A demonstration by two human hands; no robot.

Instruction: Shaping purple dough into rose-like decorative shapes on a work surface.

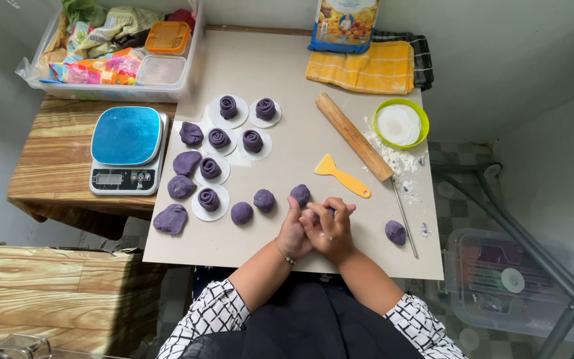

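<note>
Both hands, left hand (pixel 295 229) and right hand (pixel 330 229), closed around one dough piece (pixel 315 211); six rolled spirals (pixel 228 106) far left, three balls (pixel 264 199) near

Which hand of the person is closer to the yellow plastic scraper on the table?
The right hand. It lies just below the yellow plastic scraper, clasped with the left hand, which sits further to the left and farther from the scraper.
</note>
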